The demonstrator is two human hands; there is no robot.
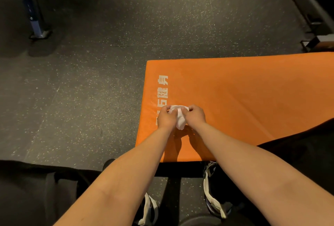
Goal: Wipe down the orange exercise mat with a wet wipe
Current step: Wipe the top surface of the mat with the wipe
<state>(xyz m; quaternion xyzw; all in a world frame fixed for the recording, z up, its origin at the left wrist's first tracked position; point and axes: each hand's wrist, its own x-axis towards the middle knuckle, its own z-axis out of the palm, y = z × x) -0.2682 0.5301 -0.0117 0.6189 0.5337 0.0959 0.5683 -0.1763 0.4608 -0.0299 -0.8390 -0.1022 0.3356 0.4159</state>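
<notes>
Both bare forearms reach forward from the bottom of the view, over black trousers and a pair of white-trimmed shoes (pixel 211 189) planted on the speckled dark floor (pixel 90 84). The orange exercise mat (pixel 235 95) lies on that floor to the right, its near edge just ahead of the shoes. Its left edge, printed with white lettering (pixel 162 88), borders a broad stretch of bare floor. Its right end runs out of view. A blue equipment leg (pixel 35 21) stands well off at far left, and a dark rack (pixel 307 8) sits beyond the mat's far edge. Near the mat's left edge, the left hand (pixel 166 118) and right hand (pixel 196 115) meet over the lettering. The fingers (pixel 165 108) of both are curled tight, pinching a bunched white wet wipe (pixel 179 120) between them, which hangs down toward the mat surface.
</notes>
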